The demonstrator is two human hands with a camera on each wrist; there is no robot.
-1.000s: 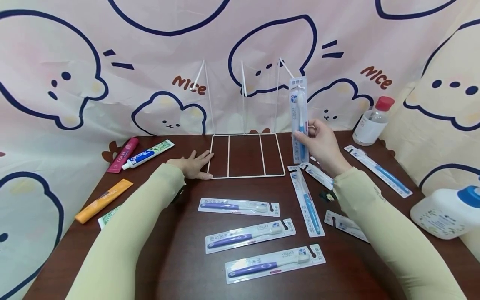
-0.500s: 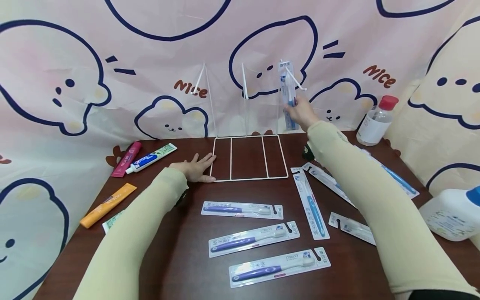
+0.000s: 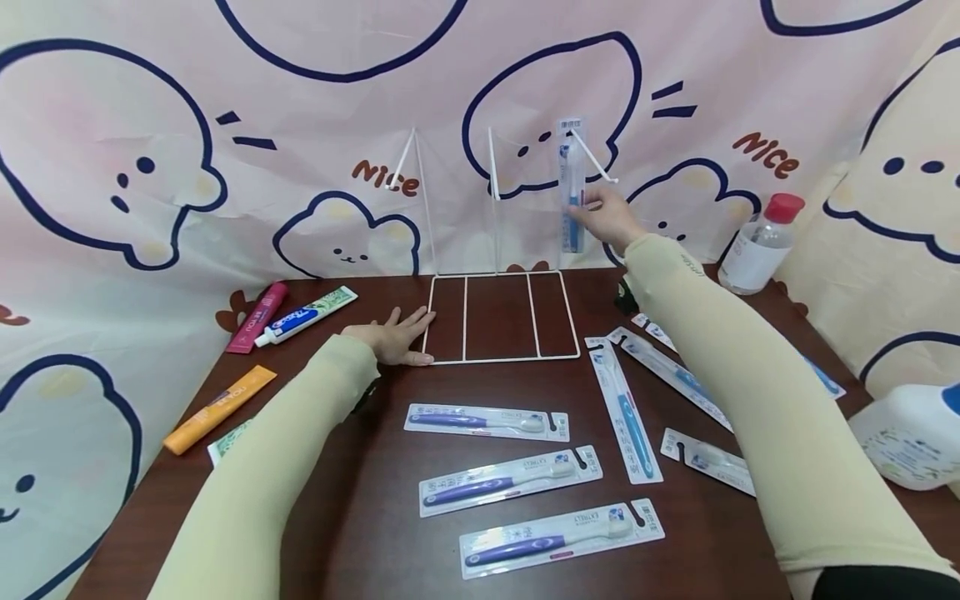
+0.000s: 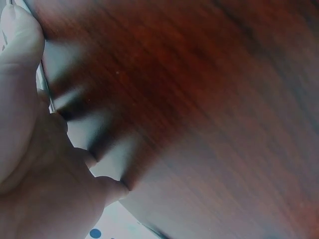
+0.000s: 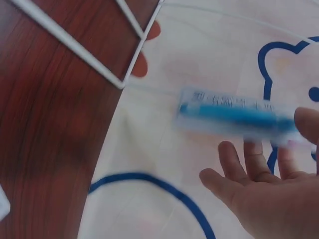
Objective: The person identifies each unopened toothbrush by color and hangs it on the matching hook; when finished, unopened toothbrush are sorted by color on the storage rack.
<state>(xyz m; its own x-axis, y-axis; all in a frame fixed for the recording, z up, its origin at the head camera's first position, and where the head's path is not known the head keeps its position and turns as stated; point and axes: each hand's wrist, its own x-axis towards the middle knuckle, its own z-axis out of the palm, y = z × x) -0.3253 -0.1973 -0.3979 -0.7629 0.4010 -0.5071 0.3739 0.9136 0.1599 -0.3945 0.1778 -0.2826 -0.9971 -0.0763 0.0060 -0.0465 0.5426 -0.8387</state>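
R hand (image 3: 609,218) pinches toothbrush pack (image 3: 570,171) approx. upright by R hook (image 3: 592,156) of wire rack (image 3: 502,360); can't tell if threaded. L hand (image 3: 392,337) rests, fingers spread, at rack's L edge. If unthreaded, early release prob. drops pack; a hard tug w/o bracing might tip rack.

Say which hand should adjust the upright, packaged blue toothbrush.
Likely the right hand: it holds that toothbrush at the right of the white wire rack; the left hand rests at its left edge.
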